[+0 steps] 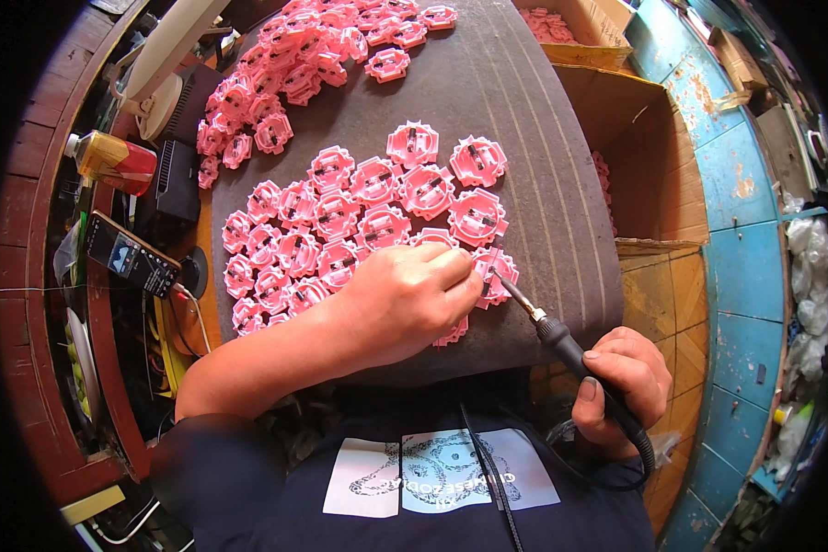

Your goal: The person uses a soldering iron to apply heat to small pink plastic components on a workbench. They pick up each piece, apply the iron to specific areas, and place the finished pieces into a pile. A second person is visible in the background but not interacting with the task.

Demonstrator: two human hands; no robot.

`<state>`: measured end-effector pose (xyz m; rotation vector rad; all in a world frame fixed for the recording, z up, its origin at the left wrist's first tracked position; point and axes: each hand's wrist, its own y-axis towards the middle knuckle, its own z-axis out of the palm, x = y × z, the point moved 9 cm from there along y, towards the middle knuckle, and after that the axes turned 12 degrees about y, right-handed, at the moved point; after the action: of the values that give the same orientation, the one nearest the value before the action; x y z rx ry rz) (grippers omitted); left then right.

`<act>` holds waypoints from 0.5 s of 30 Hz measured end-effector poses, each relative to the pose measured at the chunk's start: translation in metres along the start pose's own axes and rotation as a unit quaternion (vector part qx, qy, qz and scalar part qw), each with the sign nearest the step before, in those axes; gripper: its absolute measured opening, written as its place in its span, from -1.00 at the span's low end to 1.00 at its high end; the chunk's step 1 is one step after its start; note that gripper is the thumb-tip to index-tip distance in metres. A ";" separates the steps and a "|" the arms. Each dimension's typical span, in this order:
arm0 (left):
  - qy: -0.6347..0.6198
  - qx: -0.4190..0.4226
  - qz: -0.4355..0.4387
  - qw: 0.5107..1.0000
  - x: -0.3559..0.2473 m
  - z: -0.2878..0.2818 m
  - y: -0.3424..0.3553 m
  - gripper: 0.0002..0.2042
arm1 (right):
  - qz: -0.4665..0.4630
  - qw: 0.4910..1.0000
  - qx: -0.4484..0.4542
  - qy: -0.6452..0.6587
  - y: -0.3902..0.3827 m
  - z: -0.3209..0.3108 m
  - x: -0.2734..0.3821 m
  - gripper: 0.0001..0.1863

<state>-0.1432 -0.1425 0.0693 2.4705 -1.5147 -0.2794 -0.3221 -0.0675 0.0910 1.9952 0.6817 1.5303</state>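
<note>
My right hand [627, 385] grips a soldering iron [561, 342] by its black handle. The metal tip points up and left onto a pink plastic housing [499, 287] at the right end of the nearest row. Just left of that housing is my left hand [419, 293], its fingers closed in a pinch over the neighbouring pieces. Whatever the fingertips hold is too small or hidden to make out. Several more pink housings [383, 226] lie in rows beyond and left of this hand, with small black parts inside them. My left hand and forearm cover some of them.
A heap of pink housings [285, 55] sits at the far left of the dark mat [543, 184]. Cardboard boxes [653, 175] stand to the right. At left are a phone [131, 253] with a cable, a bottle [115, 163] and a white lamp arm [170, 46]. The iron's cord [637, 437] curves beside my right wrist.
</note>
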 end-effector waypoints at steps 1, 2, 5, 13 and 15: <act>-0.003 0.001 -0.001 1.000 0.001 0.001 0.000 -0.72 | 0.002 1.000 0.000 0.000 0.000 0.000 0.000 -0.80; -0.007 0.001 -0.001 1.000 0.001 0.001 0.000 -0.72 | 0.003 1.000 0.001 0.000 0.000 0.000 0.000 -0.80; -0.032 -0.004 -0.012 0.999 0.003 0.001 -0.002 -0.73 | 0.004 1.000 0.000 -0.001 0.000 -0.001 0.001 -0.79; -0.005 -0.024 -0.022 0.999 0.009 -0.006 -0.007 -0.74 | 0.001 1.000 -0.013 0.005 0.000 -0.003 0.001 -0.78; 0.013 -0.032 -0.017 0.999 0.009 -0.007 -0.007 -0.75 | -0.004 1.000 -0.011 0.012 0.003 0.000 0.000 -0.78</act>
<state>-0.1310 -0.1464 0.0735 2.4439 -1.4313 -0.2953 -0.3216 -0.0697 0.0930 1.9592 0.6775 1.5526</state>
